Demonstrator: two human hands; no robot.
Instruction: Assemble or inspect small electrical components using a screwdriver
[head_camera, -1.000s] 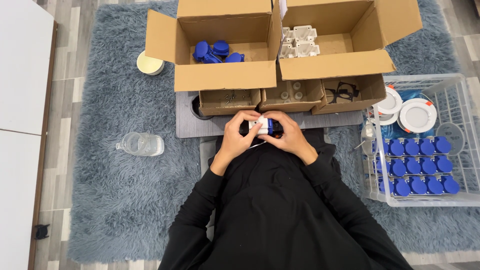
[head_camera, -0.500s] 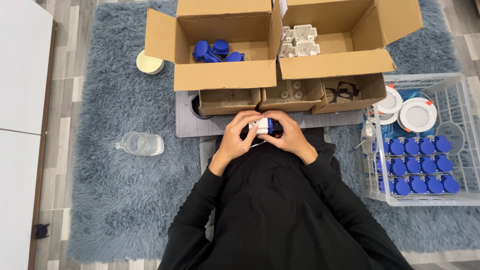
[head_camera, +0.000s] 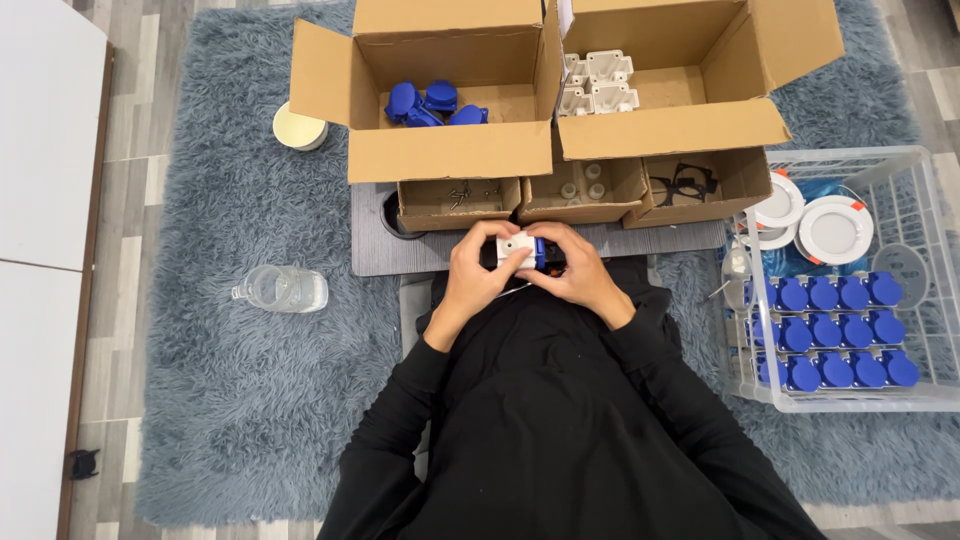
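My left hand (head_camera: 475, 272) and my right hand (head_camera: 575, 270) meet above my lap, both closed around one small part: a white box-shaped housing (head_camera: 516, 247) with a blue piece (head_camera: 540, 250) against its right side. The fingers cover most of it. Straight ahead lies a grey board (head_camera: 380, 255) carrying three small open cartons: one with screws (head_camera: 458, 198), one with small white pieces (head_camera: 582, 186), one with black gaskets (head_camera: 682, 184).
Two big open cardboard boxes sit behind: the left one (head_camera: 440, 150) holds blue parts (head_camera: 432, 103), the right one (head_camera: 680, 125) white housings (head_camera: 594, 82). A white wire basket (head_camera: 905, 400) at right holds rows of blue-capped parts and white discs. A clear bottle (head_camera: 283, 289) and a cream tub (head_camera: 298, 127) lie on the grey rug.
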